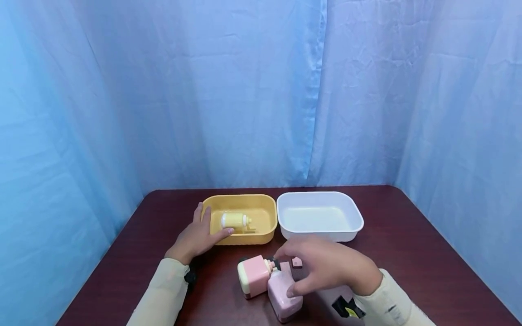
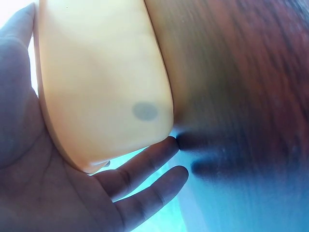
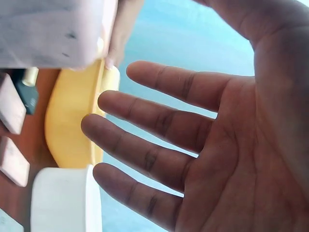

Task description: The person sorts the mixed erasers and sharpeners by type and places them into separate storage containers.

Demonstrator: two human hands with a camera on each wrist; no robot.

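My left hand rests at the near left corner of a yellow tray, thumb over the near rim and fingers spread at its left end. In the left wrist view, the tray corner lies between thumb and straight fingers. Inside the tray lies a yellow and white cylinder with a stem and bar, like a crank pencil sharpener. My right hand hovers with extended fingers over a light pink sharpener-like box, which it partly hides. A pink and cream one stands beside it. The right palm holds nothing.
A white tray adjoins the yellow tray on the right. A small pink piece lies on the dark wooden table near my right fingers. Blue curtains hang behind and at both sides.
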